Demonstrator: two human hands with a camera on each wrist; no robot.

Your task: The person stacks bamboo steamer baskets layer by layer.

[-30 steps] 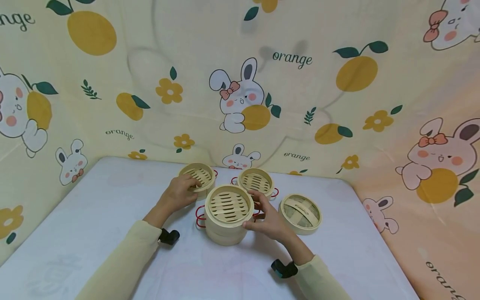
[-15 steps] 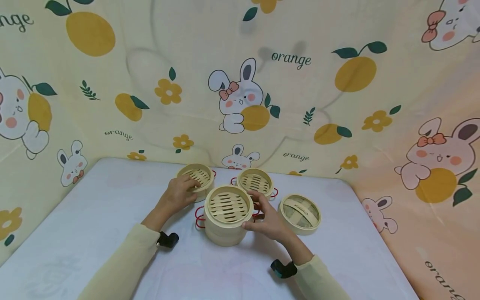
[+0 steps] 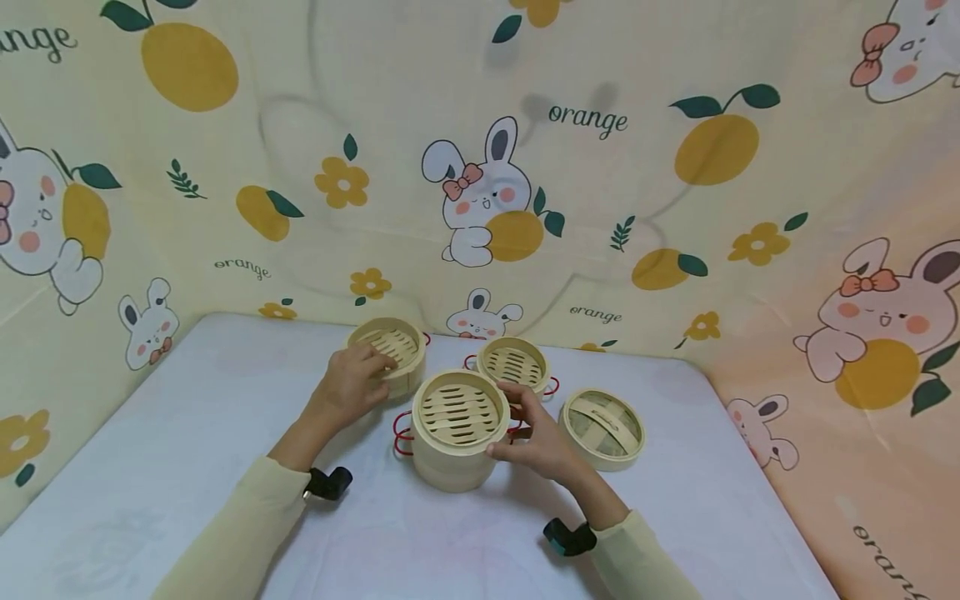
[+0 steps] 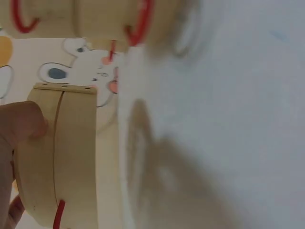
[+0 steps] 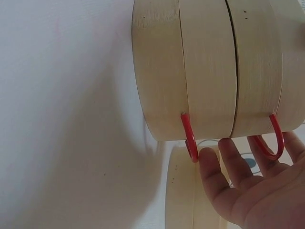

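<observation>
Since half a second ago, the basket (image 3: 405,354) in my left hand (image 3: 351,383) has shifted slightly up and left, now just above centre-left of the frame. Seen from my head, its slatted face points up; it is round, with no long side. My left hand, clamped on it, hides its left part. Below, my right hand (image 3: 534,437) curls round the right side of the front stack (image 3: 457,433), thumb foremost, some fingers hidden behind.

At the left wrist, the basket hangs clear of the table (image 4: 228,143) at lower left, its axis running across the frame; one digit presses its wall, the rest of my hand cut off.

At the right wrist, the stack fills the upper right, cropped above; my fingers spread slightly beside red handles (image 5: 189,136), and I can't tell whether every tip touches.
</observation>
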